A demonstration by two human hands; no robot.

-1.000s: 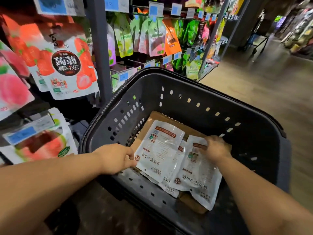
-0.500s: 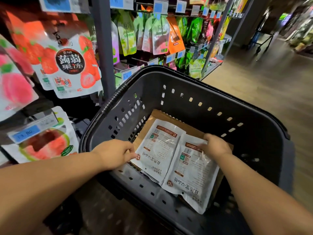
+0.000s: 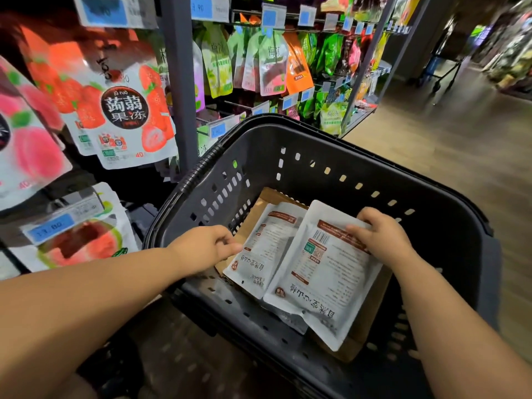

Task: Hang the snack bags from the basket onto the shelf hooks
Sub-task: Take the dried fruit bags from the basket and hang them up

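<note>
Head | basket (image 3: 345, 156): snack bags (image 3: 270, 254) on cardboard (image 3: 253, 220) | right hand (image 3: 380, 237) grips one

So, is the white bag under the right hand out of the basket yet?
No, in: the white bag sits inside the basket walls, right hand gripping its top edge.

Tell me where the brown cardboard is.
Head view, lower centre: the cardboard lies flat on the basket floor, under the white snack bag gripped by the right hand and a second bag.
</note>
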